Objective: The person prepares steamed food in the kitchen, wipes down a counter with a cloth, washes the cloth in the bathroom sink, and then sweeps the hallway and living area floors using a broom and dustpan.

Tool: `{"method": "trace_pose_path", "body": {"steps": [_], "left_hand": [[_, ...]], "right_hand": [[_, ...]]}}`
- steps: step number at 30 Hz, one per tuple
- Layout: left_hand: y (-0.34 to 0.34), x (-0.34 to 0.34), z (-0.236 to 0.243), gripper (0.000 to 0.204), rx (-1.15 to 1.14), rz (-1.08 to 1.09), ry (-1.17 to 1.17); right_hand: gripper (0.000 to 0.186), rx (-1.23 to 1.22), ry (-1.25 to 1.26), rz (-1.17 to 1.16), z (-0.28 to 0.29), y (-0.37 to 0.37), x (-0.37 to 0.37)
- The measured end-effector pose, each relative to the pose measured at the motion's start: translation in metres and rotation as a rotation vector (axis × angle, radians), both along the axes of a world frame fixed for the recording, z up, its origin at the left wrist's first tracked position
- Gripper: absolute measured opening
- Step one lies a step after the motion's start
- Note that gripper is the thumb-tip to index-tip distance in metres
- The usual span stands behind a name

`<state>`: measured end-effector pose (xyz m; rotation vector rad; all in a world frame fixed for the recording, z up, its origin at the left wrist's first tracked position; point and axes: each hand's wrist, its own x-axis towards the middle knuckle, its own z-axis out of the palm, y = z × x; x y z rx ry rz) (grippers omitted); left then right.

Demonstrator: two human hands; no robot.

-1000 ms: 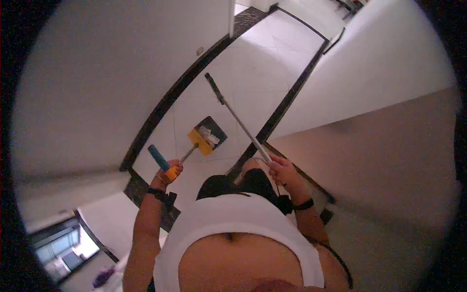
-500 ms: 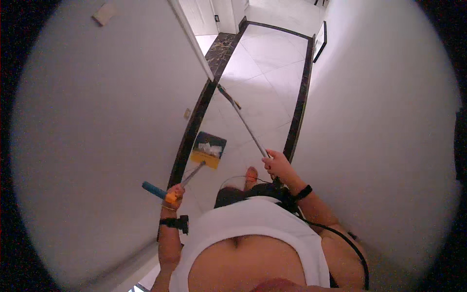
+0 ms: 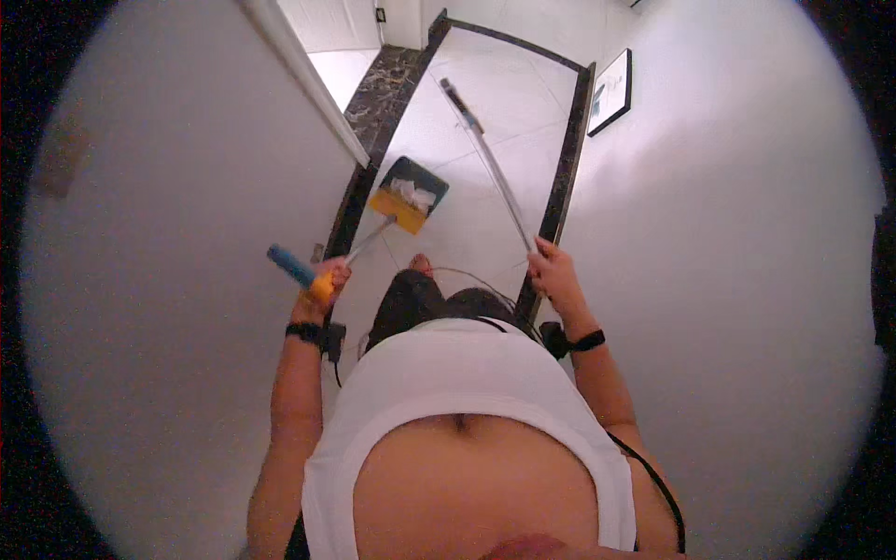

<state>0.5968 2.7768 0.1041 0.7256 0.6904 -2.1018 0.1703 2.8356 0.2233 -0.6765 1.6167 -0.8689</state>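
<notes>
My left hand (image 3: 331, 274) is closed round the handle of a long-handled dustpan (image 3: 399, 209), just below its blue and yellow grip. The pan is dark with a yellow part nearest me, and crumpled white scraps (image 3: 413, 194) lie in it. On the right, my right hand (image 3: 556, 271) grips the pale metal pole of a broom (image 3: 504, 182). Its narrow head points away from me, up the hallway, left of the pole. Whether the broom head touches the floor I cannot tell.
Pale tiles (image 3: 509, 84) cover a narrow hallway edged by dark marble borders (image 3: 567, 154). At the left a doorway with a marble sill (image 3: 381, 98) opens off it. A framed picture (image 3: 611, 93) hangs on the right wall. A thin cable crosses before my legs.
I have stepped forward along the hallway, and the doorway is closer. Dustpan and broom have travelled ahead with my hands; the broom head has swung away from the left border.
</notes>
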Motion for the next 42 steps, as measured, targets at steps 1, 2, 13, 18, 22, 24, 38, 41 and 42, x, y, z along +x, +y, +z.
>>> {"method": "trace_pose_path", "body": {"steps": [1, 2, 13, 18, 22, 24, 38, 41, 42], "left_hand": [[-0.039, 0.008, -0.035, 0.009, -0.085, -0.209, 0.089], [-0.07, 0.02, -0.074, 0.009, -0.168, -0.415, 0.175], [-0.273, -0.131, -0.053, 0.01, -0.297, -0.343, -0.313], [-0.318, -0.2, -0.027, 0.01, -0.098, -0.461, -0.264], [-0.335, -0.25, -0.047, 0.01, 0.006, -0.334, -0.244], [-0.342, -0.266, -0.049, 0.01, 0.055, -0.285, -0.333], [-0.434, -0.309, -0.051, 0.008, 0.038, -0.158, -0.163], [-0.448, -0.311, -0.031, 0.008, -0.002, -0.152, -0.209], [-0.446, -0.307, -0.039, 0.009, -0.018, -0.04, -0.123]], "right_hand": [[0.046, 0.011, 0.0, 0.011, 0.014, -0.029, -0.007], [0.045, 0.005, 0.057, 0.029, 0.017, -0.058, -0.014], [0.012, -0.042, -0.035, -0.128, -0.105, -0.321, -0.182], [0.015, 0.047, -0.135, -0.231, -0.155, -0.436, -0.273], [0.009, 0.153, 0.084, -0.096, -0.237, -0.494, -0.327], [0.011, 0.172, 0.181, 0.023, -0.267, -0.511, -0.323], [0.009, 0.531, -0.351, 0.295, -0.066, -0.429, -0.25], [0.019, 0.602, -0.383, 0.379, -0.032, -0.442, -0.256], [0.026, 0.586, -0.369, 0.403, -0.032, -0.444, -0.265]]}}
